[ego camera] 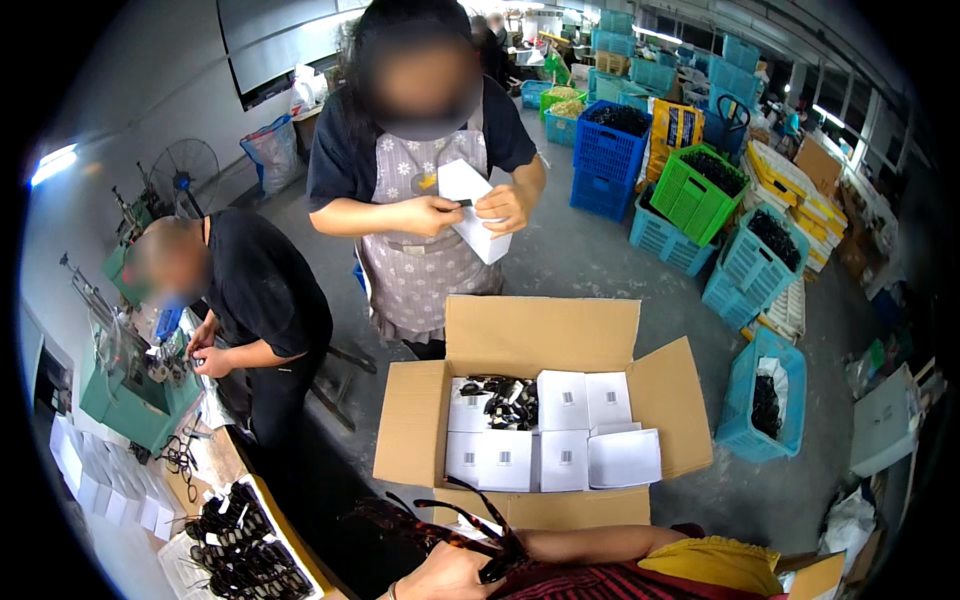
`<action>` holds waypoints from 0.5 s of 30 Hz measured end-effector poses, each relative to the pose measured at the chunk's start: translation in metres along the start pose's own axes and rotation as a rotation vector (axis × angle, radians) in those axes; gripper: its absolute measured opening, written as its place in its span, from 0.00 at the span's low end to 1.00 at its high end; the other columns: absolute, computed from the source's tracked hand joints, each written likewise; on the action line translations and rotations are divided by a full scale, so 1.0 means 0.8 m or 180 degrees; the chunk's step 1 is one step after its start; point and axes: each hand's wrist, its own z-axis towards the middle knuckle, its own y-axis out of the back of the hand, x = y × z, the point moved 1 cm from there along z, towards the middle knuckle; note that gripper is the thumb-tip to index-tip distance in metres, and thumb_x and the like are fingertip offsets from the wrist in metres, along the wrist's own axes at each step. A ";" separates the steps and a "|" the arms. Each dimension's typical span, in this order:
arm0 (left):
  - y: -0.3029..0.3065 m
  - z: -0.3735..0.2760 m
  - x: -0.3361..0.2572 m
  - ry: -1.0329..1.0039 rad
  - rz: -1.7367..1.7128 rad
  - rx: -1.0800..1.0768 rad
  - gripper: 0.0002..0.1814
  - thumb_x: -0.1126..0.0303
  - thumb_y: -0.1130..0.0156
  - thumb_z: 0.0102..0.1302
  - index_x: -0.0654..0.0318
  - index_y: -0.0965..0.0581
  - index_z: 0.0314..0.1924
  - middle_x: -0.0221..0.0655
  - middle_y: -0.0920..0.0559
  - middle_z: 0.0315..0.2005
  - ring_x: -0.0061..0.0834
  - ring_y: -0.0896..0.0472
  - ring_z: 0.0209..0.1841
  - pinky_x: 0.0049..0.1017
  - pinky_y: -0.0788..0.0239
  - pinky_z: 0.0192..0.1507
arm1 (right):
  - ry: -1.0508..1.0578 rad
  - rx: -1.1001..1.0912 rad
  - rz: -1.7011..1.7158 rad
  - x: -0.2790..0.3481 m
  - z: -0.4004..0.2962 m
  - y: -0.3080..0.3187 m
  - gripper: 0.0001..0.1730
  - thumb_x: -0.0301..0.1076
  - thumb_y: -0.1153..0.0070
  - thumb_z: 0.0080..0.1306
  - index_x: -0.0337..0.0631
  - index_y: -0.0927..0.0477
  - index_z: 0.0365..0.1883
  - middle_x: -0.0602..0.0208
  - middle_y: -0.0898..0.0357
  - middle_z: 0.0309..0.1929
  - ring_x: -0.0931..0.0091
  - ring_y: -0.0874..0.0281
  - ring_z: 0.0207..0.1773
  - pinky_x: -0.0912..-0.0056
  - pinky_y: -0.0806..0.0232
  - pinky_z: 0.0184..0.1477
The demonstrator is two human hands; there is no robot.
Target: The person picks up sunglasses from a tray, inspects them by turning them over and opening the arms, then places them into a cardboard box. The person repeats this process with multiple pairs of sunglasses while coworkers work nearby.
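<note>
My left hand (444,574), with a bracelet at its wrist, grips several tortoiseshell eyeglass frames (487,517) at the bottom centre; their temples stick upward. My right forearm (600,545) comes in from the right and ends behind these frames, so the right hand is hidden. Just beyond stands an open cardboard carton (543,330) with its flaps spread. White boxes (564,450) bearing printed labels fill it. A loose heap of dark eyewear (510,401) lies on the boxes at its back left. One white box (625,455) sits askew at the front right.
Across the carton a person (427,247) holds a white box (480,217) and a small black piece. At left another person (262,285) bends over a green machine (124,390). A tray of eyeglasses (240,547) lies on the bench. Stacked plastic crates (757,397) line the right.
</note>
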 end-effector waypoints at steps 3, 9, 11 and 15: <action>0.021 -0.041 -0.003 0.0259 0.0152 -0.0268 0.14 0.63 0.29 0.47 0.61 0.19 0.33 0.37 0.18 0.30 0.41 0.20 0.32 0.34 0.28 0.35 | -0.0066 0.0054 -0.0031 -0.010 0.022 -0.025 0.14 0.40 0.46 0.67 0.39 0.22 0.42 0.63 0.19 0.37 0.74 0.23 0.42 0.71 0.31 0.46; 0.025 -0.149 0.058 0.0143 -0.1019 -0.1147 0.12 0.67 0.32 0.53 0.65 0.21 0.35 0.43 0.20 0.28 0.43 0.21 0.30 0.34 0.29 0.32 | -0.0401 0.0189 0.0028 -0.054 0.097 -0.096 0.13 0.40 0.48 0.69 0.39 0.23 0.39 0.62 0.19 0.35 0.72 0.23 0.40 0.69 0.31 0.44; 0.066 -0.187 0.052 0.0386 -0.0733 -0.1141 0.12 0.68 0.32 0.52 0.66 0.21 0.34 0.44 0.21 0.26 0.43 0.21 0.29 0.34 0.29 0.31 | -0.0604 0.0237 0.0125 -0.076 0.108 -0.131 0.12 0.40 0.49 0.70 0.39 0.23 0.39 0.62 0.19 0.34 0.71 0.23 0.40 0.69 0.30 0.44; 0.097 -0.335 0.056 0.0571 0.0026 -0.2754 0.11 0.68 0.33 0.51 0.63 0.21 0.34 0.44 0.21 0.26 0.44 0.21 0.31 0.35 0.30 0.33 | -0.0802 -0.0182 -0.0061 -0.145 0.123 -0.130 0.13 0.40 0.51 0.72 0.39 0.23 0.37 0.61 0.19 0.33 0.69 0.23 0.39 0.68 0.30 0.43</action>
